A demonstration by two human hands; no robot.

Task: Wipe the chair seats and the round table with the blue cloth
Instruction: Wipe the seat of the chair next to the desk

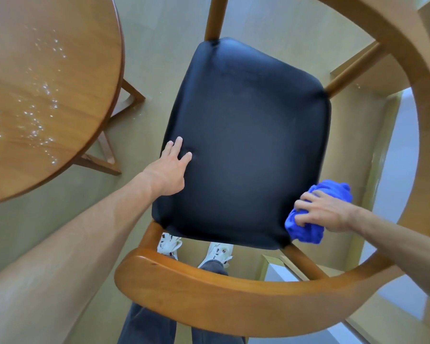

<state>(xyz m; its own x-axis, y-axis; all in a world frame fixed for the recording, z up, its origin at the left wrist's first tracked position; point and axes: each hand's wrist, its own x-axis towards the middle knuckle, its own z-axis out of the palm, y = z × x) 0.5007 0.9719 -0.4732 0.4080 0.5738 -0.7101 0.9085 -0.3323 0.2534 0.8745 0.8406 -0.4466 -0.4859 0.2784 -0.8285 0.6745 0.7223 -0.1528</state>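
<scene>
A wooden chair with a black padded seat (246, 145) stands right below me, its curved backrest (209, 294) nearest to me. My left hand (170, 167) rests flat on the seat's left edge with straight fingers. My right hand (325, 212) grips a bunched blue cloth (305, 232) at the seat's near right corner. The round wooden table (35, 95) fills the upper left, and small water droplets glisten on its top.
The table's wooden legs (102, 157) stand between the table and the chair. My feet in white shoes (194, 249) show under the chair's back rail. A pale wall and skirting (392, 170) run along the right, and beige floor lies all around.
</scene>
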